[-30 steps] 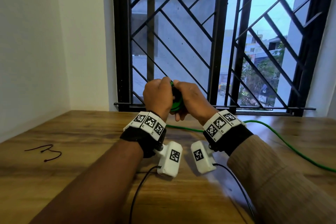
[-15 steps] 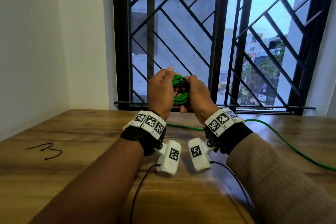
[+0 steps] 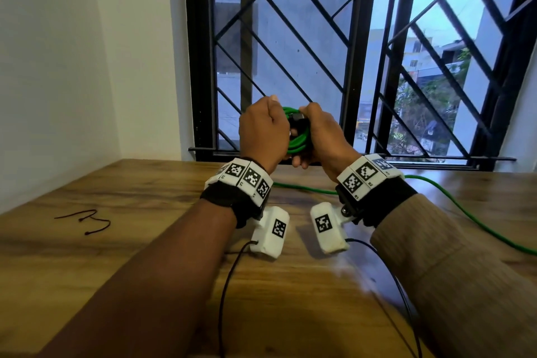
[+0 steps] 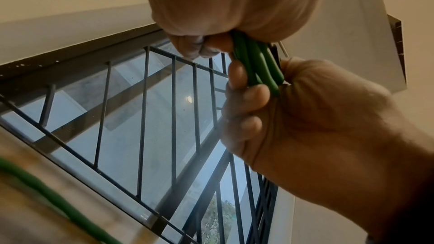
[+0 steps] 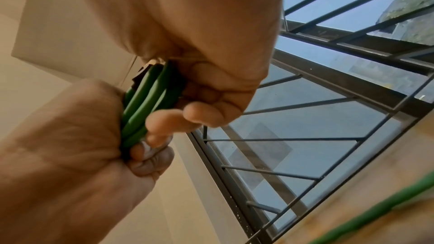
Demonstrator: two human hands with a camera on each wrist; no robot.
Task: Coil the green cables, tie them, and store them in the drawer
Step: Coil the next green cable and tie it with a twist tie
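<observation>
Both hands are holding up a small bundle of coiled green cable (image 3: 295, 136) at the centre of the frame, in front of the window grille (image 3: 305, 38). The left hand (image 3: 263, 134) is curling its fingers round one side of the loops, the right hand (image 3: 322, 136) gripping the other — a dark plug (image 3: 297, 117) is showing between the thumbs. The loose tail of the cable (image 3: 479, 221) is trailing across the wooden table (image 3: 145, 256) toward the right edge. A thin black tie (image 3: 87, 219) is lying at the left.

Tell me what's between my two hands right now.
The coiled green cable: left hand and right hand both grip it above the table, clearest in the head view; its loose end trails across the wood.
</observation>
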